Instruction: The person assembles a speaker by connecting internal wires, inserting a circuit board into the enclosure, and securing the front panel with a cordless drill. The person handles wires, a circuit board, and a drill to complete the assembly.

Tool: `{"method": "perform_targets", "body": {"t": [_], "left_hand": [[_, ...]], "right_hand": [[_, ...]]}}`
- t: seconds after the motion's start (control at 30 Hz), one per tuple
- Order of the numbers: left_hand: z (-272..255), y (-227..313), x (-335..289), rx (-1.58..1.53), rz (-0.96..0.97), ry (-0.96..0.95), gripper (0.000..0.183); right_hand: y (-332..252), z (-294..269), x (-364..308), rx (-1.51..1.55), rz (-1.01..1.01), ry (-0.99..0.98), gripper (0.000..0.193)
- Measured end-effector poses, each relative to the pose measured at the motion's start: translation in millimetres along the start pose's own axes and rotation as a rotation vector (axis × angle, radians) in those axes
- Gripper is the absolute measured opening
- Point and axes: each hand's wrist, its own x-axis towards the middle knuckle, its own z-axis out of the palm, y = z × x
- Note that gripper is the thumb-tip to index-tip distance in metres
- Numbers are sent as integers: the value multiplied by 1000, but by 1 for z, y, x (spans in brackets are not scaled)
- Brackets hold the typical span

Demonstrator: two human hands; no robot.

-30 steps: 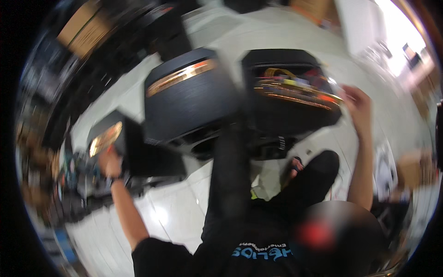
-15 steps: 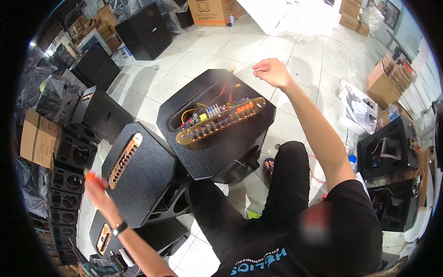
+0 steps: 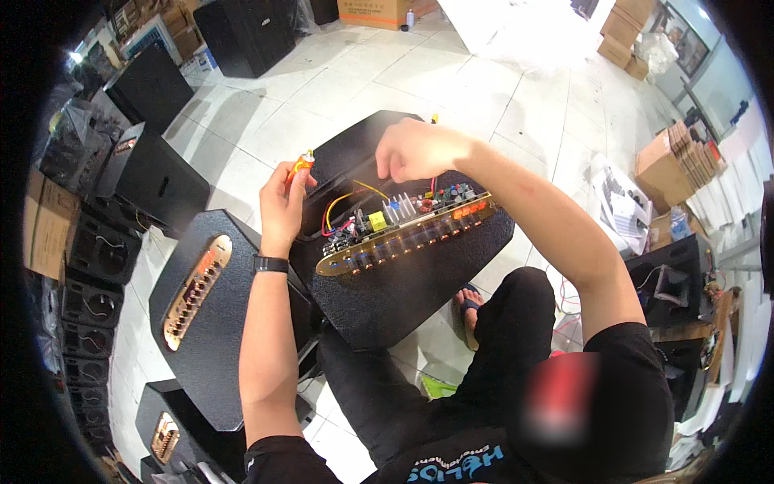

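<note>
The left hand has swung from the lower left up to the open black cabinet, and the right hand has moved in above it. The left grips a small orange tube; the right is curled, its contents unclear. The gold panel, circuit parts exposed, lies across the cabinet's top.

Passable over floor at upper centre; also, narrowly, between left hand and right hand, above wires. Blocked mid-frame by panel lying across speaker, at left by second speaker, lower centre by legs.
</note>
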Motion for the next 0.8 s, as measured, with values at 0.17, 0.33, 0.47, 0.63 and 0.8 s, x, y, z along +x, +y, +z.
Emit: {"method": "perform_targets", "body": {"t": [0.17, 0.33, 0.47, 0.63, 0.8], "left_hand": [[4, -2, 4, -41, 39, 14, 25], [3, 2, 4, -9, 34, 22, 23], [2, 4, 2, -1, 44, 33, 24], [8, 8, 2, -56, 112, 70, 24], [15, 16, 0, -155, 133, 105, 24]], "right_hand": [[8, 14, 21, 65, 19, -93, 27], [9, 29, 45, 90, 98, -188, 29], [4, 32, 59, 69, 137, -175, 30], [-3, 37, 53, 408, 212, -144, 26], [4, 38, 44, 898, 179, -143, 29]]}}
